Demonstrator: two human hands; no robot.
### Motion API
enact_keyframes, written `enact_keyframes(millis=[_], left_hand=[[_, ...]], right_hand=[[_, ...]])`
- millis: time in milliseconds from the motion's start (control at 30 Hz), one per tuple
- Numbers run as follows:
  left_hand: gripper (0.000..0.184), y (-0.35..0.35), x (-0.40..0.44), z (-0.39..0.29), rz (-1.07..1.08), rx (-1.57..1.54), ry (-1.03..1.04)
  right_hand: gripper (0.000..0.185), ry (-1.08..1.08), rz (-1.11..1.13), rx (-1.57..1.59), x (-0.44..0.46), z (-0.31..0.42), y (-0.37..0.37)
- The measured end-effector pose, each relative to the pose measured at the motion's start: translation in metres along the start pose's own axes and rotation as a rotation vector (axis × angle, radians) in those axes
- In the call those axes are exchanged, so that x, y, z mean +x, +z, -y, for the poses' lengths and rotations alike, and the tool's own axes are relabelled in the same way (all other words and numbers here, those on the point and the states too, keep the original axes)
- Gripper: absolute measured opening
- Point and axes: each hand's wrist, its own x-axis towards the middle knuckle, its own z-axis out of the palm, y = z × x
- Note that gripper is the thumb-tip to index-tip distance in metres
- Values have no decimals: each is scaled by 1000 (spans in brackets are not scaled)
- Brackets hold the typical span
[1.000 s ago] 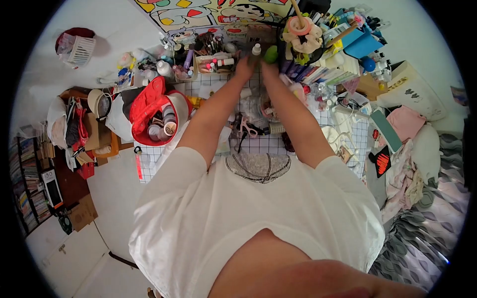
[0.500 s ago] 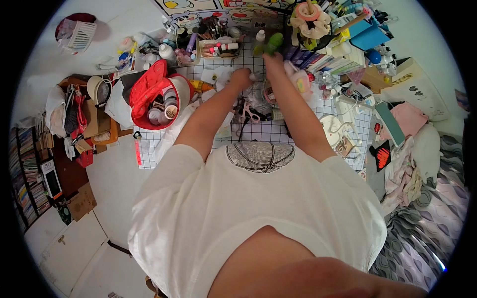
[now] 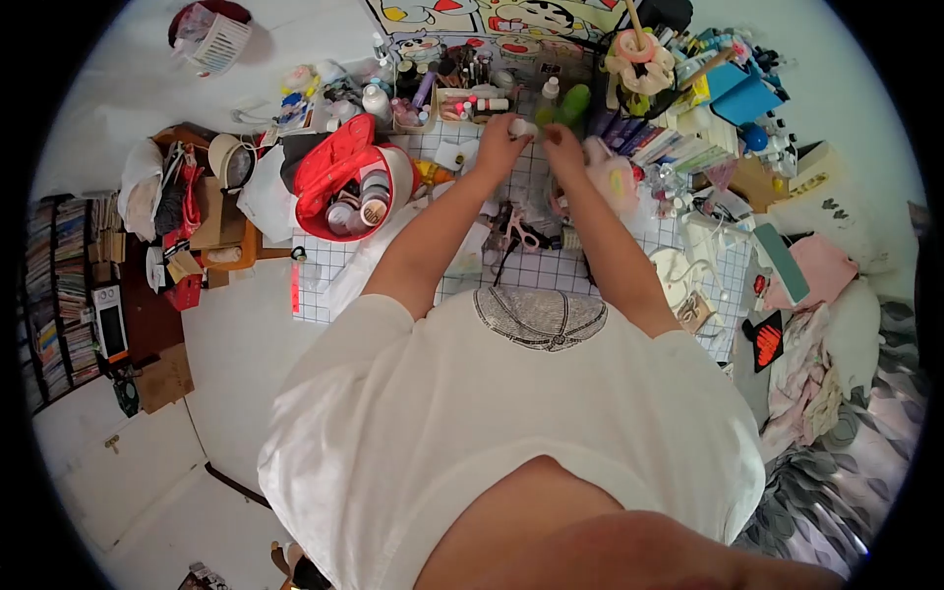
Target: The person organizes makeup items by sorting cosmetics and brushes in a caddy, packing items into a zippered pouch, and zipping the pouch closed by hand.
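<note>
My left hand [image 3: 502,141] is closed around a small white object [image 3: 522,128], perhaps a cap or a wad; its kind is too small to make out. Close beside it on the right is my right hand [image 3: 562,144], its fingers drawn together; whatever they may hold is hidden. Just beyond the hands stand a clear bottle with a white top [image 3: 549,88] and a green bottle [image 3: 573,102]. Pink-handled scissors [image 3: 522,232] lie on the grid-patterned tabletop [image 3: 551,271] between my forearms.
An open red case [image 3: 339,187] with several round jars stands left of my left arm. Cosmetics in small trays [image 3: 474,104] line the back. Books [image 3: 654,141], a plush pink item [image 3: 618,180] and a white lamp-like stand [image 3: 678,275] crowd the right side.
The view has shifted. My left hand has moved up and right, bringing the white object near my right hand. My right hand has drawn back from the green bottle.
</note>
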Motion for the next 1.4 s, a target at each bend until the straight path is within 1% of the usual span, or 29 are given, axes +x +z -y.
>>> enact_keyframes(millis=[33, 133, 233, 333, 433, 533, 633, 733, 767, 867, 900, 967, 1000, 1033, 1100, 1133, 1167, 1200, 1300, 1400], left_hand=[[39, -8, -5, -14, -35, -76, 11], [39, -25, -19, -33, -83, -61, 71], [38, -38, -33, -42, -55, -244, -18], [38, -53, -50, -59, -4, -568, -177], [39, -62, -64, -53, 15, -655, -190], [36, -71, -79, -48, 50, -715, -167], [33, -83, -98, -53, 98, -604, -256], [30, -86, -109, -48, 60, -752, -209], [28, -90, -113, -52, 42, -641, -267], [27, -94, -120, -41, -21, -533, -259], [26, -100, -126, -55, -88, -702, -195], [26, -109, -126, -45, -116, -632, -171], [27, -116, -127, -44, -122, -596, -161], [29, -122, -127, -44, -127, -556, -142], [31, -135, -119, -43, -138, -631, -117], [32, -141, -116, -44, -142, -671, -105], [35, -146, -114, -44, -144, -638, -68], [35, -151, -112, -41, -126, -622, -76], [35, -173, -95, -34, -92, -561, -80], [34, -193, -78, -31, -101, -539, -57]], right_hand=[[36, -90, 4, -36, -3, 0, 2], [41, -398, -61, -305, -20, 2, 9], [44, -378, -35, -289, -38, 4, 20], [41, -196, 21, -234, -64, 9, 22], [39, -181, 115, -160, -86, 11, 27], [40, -201, 120, -30, -109, 15, 38], [43, -210, 164, -27, -124, 24, 46], [45, -266, 194, 26, -133, 25, 51], [45, -254, 219, -37, -121, 11, 59], [45, -316, 198, -99, -132, 20, 65], [43, -278, 228, -159, -136, 29, 63], [41, -396, 182, -94, -114, 4, 86], [40, -449, 154, -59, -115, 8, 93], [40, -432, 163, -3, -115, 12, 100], [41, -392, 172, 103, -114, 21, 109], [40, -373, 196, 99, -113, 27, 113], [39, -352, 220, 95, -110, 34, 117], [39, -331, 244, 92, -106, 37, 123], [34, -425, 137, 188, -98, 56, 143], [39, -343, 149, -68, -92, 80, 153]])
